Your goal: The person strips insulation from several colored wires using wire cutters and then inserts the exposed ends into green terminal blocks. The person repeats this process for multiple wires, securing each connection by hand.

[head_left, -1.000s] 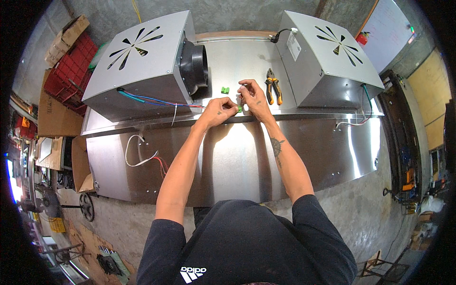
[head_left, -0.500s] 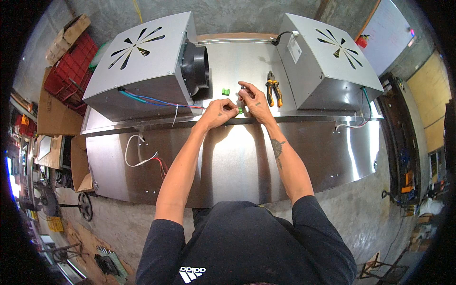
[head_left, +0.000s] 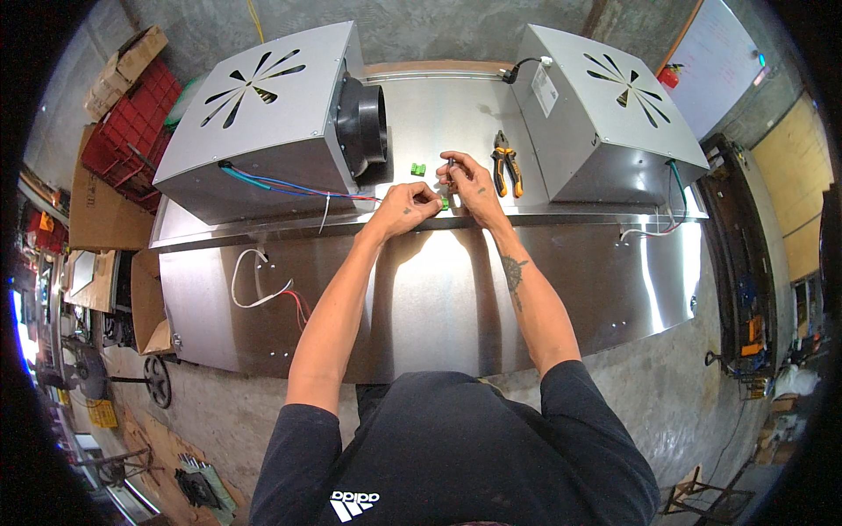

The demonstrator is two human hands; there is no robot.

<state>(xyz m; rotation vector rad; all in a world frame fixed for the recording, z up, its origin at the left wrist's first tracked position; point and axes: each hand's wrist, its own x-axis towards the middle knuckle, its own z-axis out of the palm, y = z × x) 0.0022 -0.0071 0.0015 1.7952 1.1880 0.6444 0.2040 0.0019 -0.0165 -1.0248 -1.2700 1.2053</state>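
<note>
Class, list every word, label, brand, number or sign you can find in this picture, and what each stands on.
Black shirt: white lettering and striped logo, readable, but a brand, so not copied.
White label on the right grey box: too small to read.
Whiteboard: faint writing, too blurred to read.
Large cardboard box, left: dark marks, perhaps print, unreadable.

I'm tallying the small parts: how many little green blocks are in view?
2: one green block lies on the metal panel; another green block is at the fingertips of the left hand. Others may be hidden.
</note>
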